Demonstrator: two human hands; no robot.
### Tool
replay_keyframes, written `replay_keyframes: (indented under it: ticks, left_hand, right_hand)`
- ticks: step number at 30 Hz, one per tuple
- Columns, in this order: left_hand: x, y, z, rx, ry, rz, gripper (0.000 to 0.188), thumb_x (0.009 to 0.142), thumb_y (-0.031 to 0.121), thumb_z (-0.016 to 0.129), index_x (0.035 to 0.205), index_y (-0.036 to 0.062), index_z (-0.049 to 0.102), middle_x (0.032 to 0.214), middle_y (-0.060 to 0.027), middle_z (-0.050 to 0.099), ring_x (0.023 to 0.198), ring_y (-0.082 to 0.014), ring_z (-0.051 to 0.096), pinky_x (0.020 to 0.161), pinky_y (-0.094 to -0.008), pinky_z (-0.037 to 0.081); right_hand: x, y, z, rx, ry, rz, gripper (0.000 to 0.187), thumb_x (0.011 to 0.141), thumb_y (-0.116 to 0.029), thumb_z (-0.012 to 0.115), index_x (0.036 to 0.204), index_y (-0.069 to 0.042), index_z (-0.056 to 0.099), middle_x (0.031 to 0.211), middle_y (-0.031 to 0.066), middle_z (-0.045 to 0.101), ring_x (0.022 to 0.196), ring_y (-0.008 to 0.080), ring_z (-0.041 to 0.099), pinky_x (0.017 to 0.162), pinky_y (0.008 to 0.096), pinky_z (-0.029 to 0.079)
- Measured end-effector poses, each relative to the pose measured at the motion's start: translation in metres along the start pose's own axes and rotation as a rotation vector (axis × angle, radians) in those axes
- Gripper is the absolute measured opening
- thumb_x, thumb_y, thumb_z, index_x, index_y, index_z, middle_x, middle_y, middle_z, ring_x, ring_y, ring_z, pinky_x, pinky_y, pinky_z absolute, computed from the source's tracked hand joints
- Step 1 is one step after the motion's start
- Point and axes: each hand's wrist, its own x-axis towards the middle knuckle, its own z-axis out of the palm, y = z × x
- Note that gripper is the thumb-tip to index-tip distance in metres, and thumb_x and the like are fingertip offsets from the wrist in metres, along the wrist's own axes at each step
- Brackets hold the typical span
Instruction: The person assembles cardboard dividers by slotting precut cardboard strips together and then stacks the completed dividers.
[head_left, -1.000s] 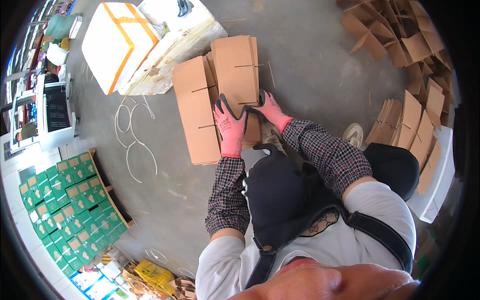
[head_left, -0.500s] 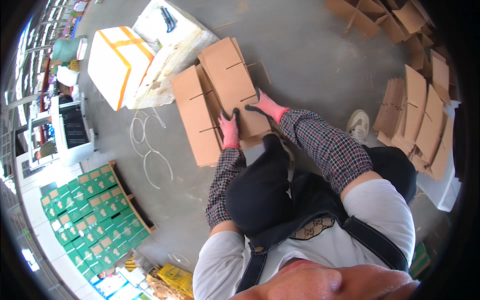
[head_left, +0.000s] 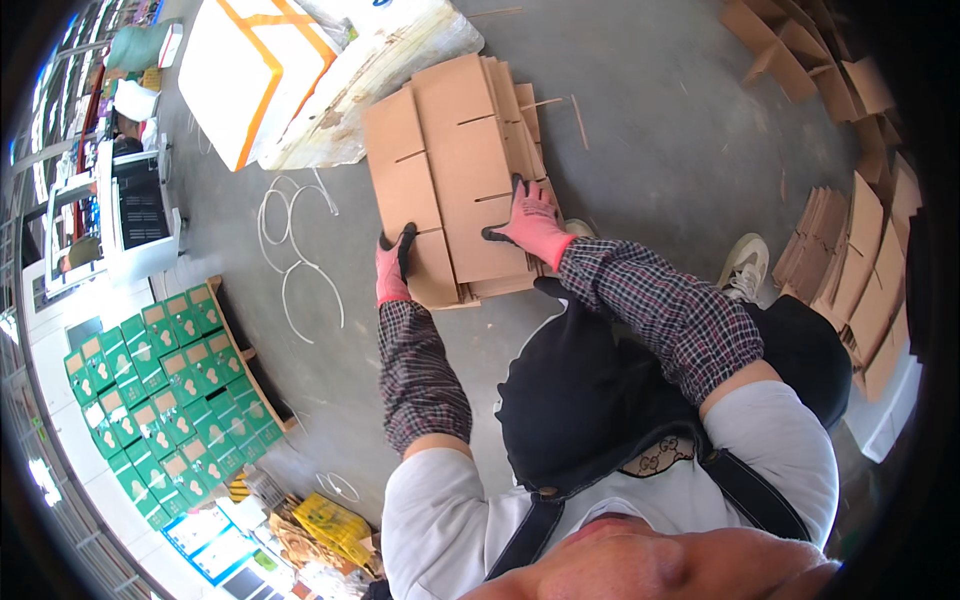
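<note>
Up top sits a white foam box (head_left: 255,70) with orange tape across it, right beside a grubby white slab (head_left: 385,60), and loops of white strapping (head_left: 295,240) curl on the grey concrete floor (head_left: 650,130) just below them. Down the left, green cartons (head_left: 150,390) pack a low pallet in tight rows. Over on the right, more flat brown cardboard (head_left: 860,260) leans in stacks, well apart from the green lot.
</note>
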Motion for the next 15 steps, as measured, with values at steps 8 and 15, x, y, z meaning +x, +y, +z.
replay_keyframes:
  ticks: [8,15]
  left_hand:
    - [0.008,-0.009,0.003,-0.026,0.089,0.019,0.07,0.067,0.045,0.073,0.114,-0.0025,0.052,0.107,-0.0155,0.06,0.096,-0.0244,0.057,0.083,-0.0349,0.045]
    - [-0.058,0.078,0.054,-0.108,0.121,0.585,0.07,0.076,0.024,0.069,0.131,0.0005,0.033,0.127,-0.0179,0.039,0.117,-0.0286,0.039,0.098,-0.0378,0.033]
  right_hand:
    - [0.003,0.049,-0.012,0.708,0.039,-0.095,0.073,0.062,-0.044,0.074,0.116,-0.003,0.049,0.115,0.0159,0.05,0.108,0.03,0.048,0.091,0.0369,0.04]
    - [0.001,0.063,-0.036,0.515,0.447,-0.179,0.054,0.068,-0.033,0.071,0.108,-0.003,0.053,0.094,0.0137,0.062,0.09,0.0282,0.058,0.079,0.0353,0.045]
